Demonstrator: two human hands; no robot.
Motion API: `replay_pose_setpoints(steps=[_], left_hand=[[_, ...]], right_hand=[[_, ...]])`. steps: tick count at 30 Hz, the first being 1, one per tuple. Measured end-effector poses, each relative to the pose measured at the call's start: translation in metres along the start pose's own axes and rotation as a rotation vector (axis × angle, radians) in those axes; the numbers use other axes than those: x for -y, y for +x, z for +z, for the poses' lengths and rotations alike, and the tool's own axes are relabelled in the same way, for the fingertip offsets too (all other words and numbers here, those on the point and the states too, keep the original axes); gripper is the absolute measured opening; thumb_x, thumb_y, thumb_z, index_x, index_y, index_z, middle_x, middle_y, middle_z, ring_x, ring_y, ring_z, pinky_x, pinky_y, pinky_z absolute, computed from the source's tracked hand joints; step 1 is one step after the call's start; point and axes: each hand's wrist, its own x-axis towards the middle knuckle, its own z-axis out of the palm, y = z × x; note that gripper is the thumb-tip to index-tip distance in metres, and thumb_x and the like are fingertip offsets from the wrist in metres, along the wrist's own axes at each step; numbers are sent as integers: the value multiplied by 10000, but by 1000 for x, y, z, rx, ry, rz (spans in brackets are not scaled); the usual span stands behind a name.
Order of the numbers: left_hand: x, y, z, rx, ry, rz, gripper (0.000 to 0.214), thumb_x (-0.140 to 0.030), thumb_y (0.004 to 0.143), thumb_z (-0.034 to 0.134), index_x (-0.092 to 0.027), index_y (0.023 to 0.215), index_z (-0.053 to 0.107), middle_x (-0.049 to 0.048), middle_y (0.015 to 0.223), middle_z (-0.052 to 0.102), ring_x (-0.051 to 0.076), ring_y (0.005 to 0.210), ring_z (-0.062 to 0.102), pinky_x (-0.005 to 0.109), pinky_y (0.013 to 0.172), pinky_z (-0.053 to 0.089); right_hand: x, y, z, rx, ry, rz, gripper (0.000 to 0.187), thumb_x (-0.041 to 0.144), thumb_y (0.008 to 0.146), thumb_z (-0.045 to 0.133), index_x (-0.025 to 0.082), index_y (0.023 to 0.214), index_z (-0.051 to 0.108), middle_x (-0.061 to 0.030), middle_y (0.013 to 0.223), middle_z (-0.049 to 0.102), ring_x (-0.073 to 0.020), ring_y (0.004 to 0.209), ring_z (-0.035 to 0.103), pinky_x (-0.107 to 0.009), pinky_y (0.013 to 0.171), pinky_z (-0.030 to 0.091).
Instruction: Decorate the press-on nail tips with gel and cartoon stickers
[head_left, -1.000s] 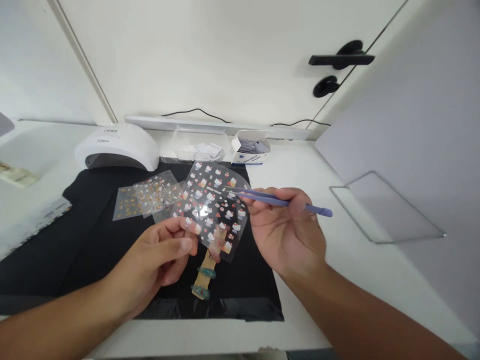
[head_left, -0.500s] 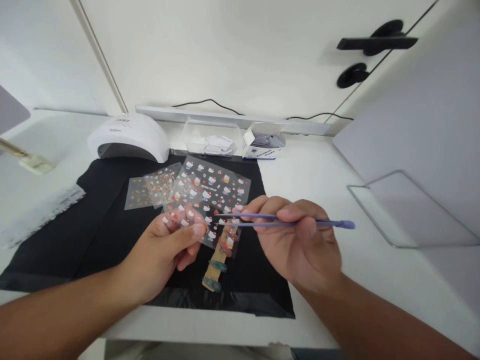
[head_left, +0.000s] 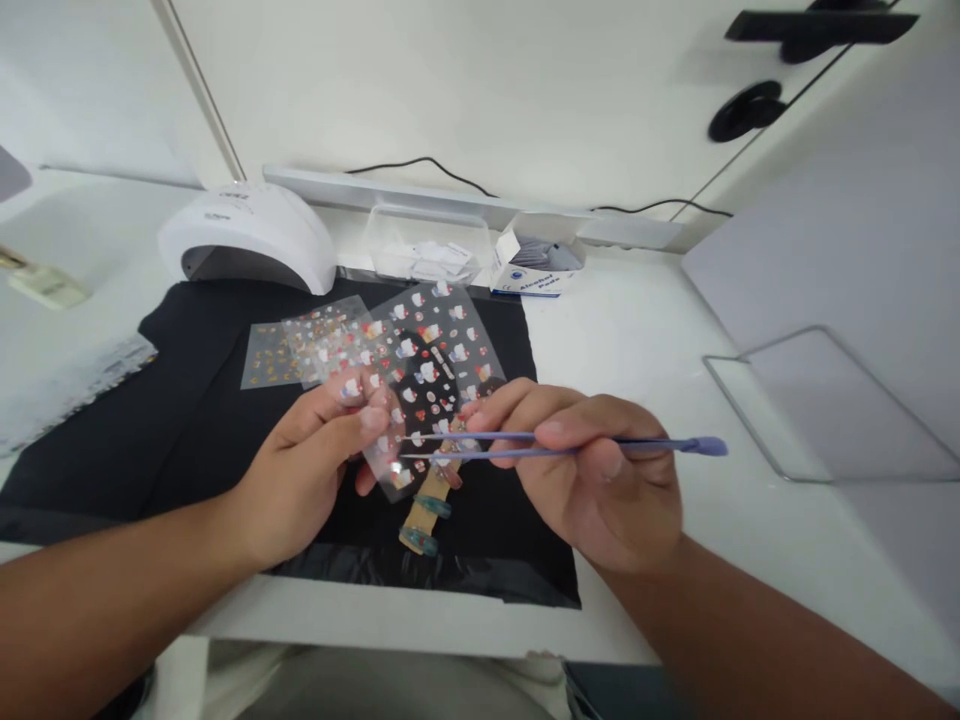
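My left hand (head_left: 315, 450) pinches the left edge of a clear nail sticker sheet (head_left: 442, 370) between thumb and fingers. The sheet is printed with white cartoon cats and small red designs. Purple tweezers (head_left: 517, 446) lie level in my right hand (head_left: 600, 460), held between thumb and fingers. Their two thin tips are slightly apart, over the lower left part of the sheet; whether they touch it I cannot tell. Beneath the sheet, a tan display strip (head_left: 424, 510) with painted nail tips, teal and reddish, rests on the black mat (head_left: 495, 540), its upper end partly covered.
Two smaller clear sticker sheets (head_left: 274, 355) overlap on the mat. A white nail lamp (head_left: 247, 235) stands behind them, beside a clear tray (head_left: 427, 250) of white packets and an alcohol pads box (head_left: 536, 265). A wire frame (head_left: 780, 475) is at the right.
The sticker sheet has turned and tilted in my left hand. The tweezer tips have shifted left across it. The whole view has tipped slightly, moving the table things upward.
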Motion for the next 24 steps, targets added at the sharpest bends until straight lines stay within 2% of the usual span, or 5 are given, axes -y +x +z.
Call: replay_pose_setpoints(steps=[3, 7, 15, 19, 24], left_hand=[[-1, 0, -1, 69, -23, 13, 237, -408, 805, 792, -196, 806, 685, -24, 649, 620, 85, 523, 515, 155, 445, 427], [-3, -1, -2, 117, 2, 3, 211, -383, 796, 811, -195, 824, 718, -17, 680, 647, 64, 512, 486, 151, 476, 426], [-3, 0, 2, 32, 32, -7, 157, -287, 763, 822, -172, 703, 734, -25, 583, 575, 49, 497, 433, 117, 435, 366], [-4, 1, 2, 32, 19, -29, 143, -306, 758, 834, -184, 736, 762, -32, 562, 567, 31, 468, 413, 98, 416, 337], [-5, 2, 1, 66, 4, -47, 102, -290, 779, 821, -195, 792, 783, -18, 575, 646, 32, 424, 467, 90, 374, 354]], right_hand=[[-1, 0, -1, -44, -19, 9, 185, 399, 947, 624, 335, 939, 797, -16, 761, 777, -226, 855, 739, -450, 857, 619], [-2, 1, -3, -66, -24, -7, 201, 383, 957, 611, 312, 942, 798, -24, 756, 783, -233, 883, 739, -454, 881, 613], [-3, 5, -7, -2, 3, -98, 223, 340, 964, 603, 242, 991, 801, -37, 792, 796, -221, 862, 735, -426, 835, 618], [-4, 4, -8, 22, 4, -137, 227, 307, 968, 595, 222, 1018, 799, -49, 813, 792, -221, 837, 729, -438, 832, 611], [-5, 2, -9, 28, -51, -178, 231, 311, 971, 589, 225, 1016, 799, -56, 798, 779, -220, 806, 723, -429, 797, 610]])
